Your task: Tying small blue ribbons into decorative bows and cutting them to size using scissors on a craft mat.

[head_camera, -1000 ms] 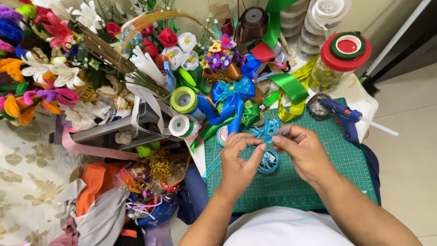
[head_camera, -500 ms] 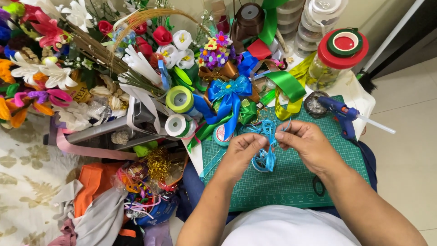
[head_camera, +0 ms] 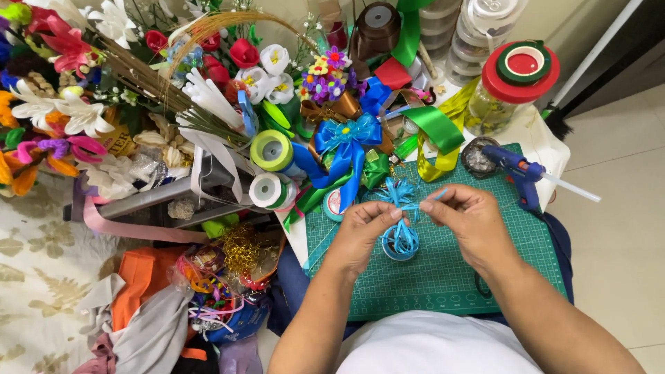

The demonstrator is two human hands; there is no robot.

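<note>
My left hand and my right hand meet over a green cutting mat. Between their fingertips they pinch a thin light-blue ribbon, looped into a small bow shape with coils hanging just above the mat. The left fingers hold the loops at the middle. The right thumb and forefinger grip a strand at the bow's right side. A finished blue ribbon bow lies just beyond the mat's far edge.
A blue glue gun lies at the mat's far right. Green tape rolls, a red-lidded jar, green ribbon and artificial flowers crowd the back and left. Cloth and tinsel pile up on the left.
Both hands have shifted a little nearer the mat's far edge, and the blue ribbon loops have been drawn up tighter between the fingers.
</note>
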